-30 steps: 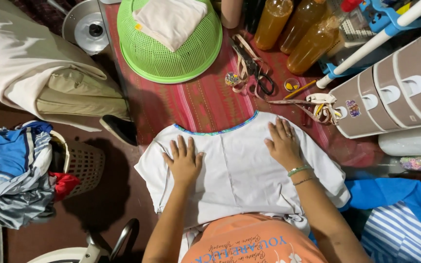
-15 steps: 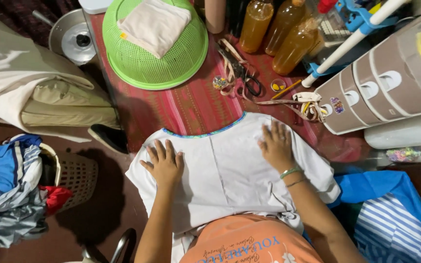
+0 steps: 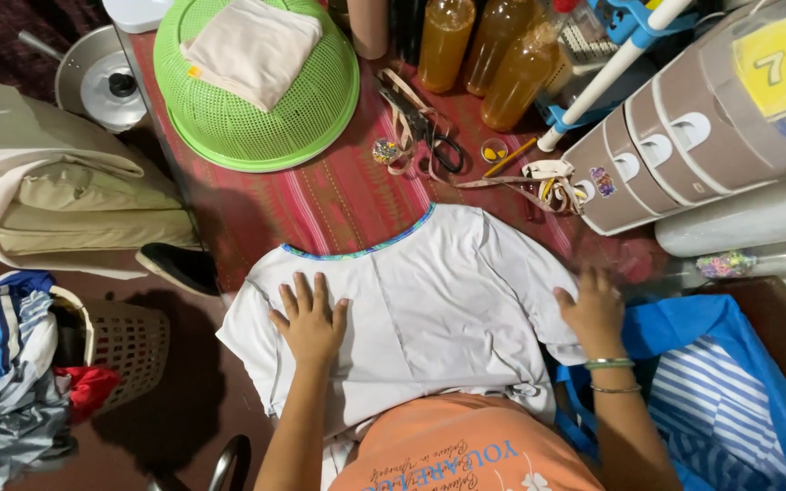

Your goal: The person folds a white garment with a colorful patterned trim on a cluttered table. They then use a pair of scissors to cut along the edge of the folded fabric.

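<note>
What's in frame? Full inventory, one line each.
shirt: 1, white, flat on the red mat, centre
colander: 1, green, top, folded cream cloth on it
bottles: 3, amber, top centre
scissors: 1, black, beside tape
drawers: 1, beige, right
basket: 1, brown, left, clothes beside it
bag: 1, blue, lower right
left hand: flat on shirt
right hand: on shirt's right sleeve, bangles at wrist

So there's a low table with a red striped cloth [image 3: 338,195]. A white shirt [image 3: 429,300] lies flat at the near edge, an upturned green basket [image 3: 256,118] sits at the far left corner, with scissors [image 3: 443,150], ribbon [image 3: 548,177] and amber bottles [image 3: 484,45] along the far edge.
</note>
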